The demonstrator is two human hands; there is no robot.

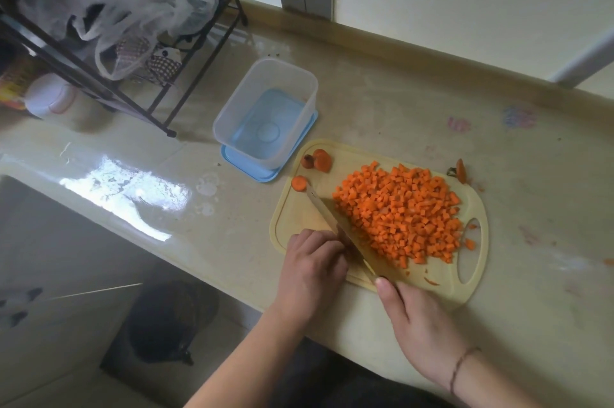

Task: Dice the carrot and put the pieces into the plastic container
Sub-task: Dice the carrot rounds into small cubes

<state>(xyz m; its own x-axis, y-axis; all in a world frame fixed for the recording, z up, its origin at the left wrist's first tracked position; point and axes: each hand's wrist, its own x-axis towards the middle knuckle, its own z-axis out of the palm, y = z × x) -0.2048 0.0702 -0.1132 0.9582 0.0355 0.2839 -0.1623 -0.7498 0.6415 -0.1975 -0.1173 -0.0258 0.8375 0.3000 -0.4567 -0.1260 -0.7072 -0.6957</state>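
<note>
- Dicing looks almost finished: the carrot dice (400, 214) lie heaped at centre right on the board (471, 284).
- Your right hand (422, 321) grips the knife (342, 229); your left hand (314, 261) curls beside the blade, its hold hidden.
- Next, judge the transfer into the empty container (265, 115), upper centre.

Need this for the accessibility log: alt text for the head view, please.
A heap of small orange diced carrot pieces lies on a pale yellow plastic cutting board, where the right hand holds a long steel knife beside it and the left hand rests at the blade. The clear rectangular plastic container beyond holds no carrot.
</note>
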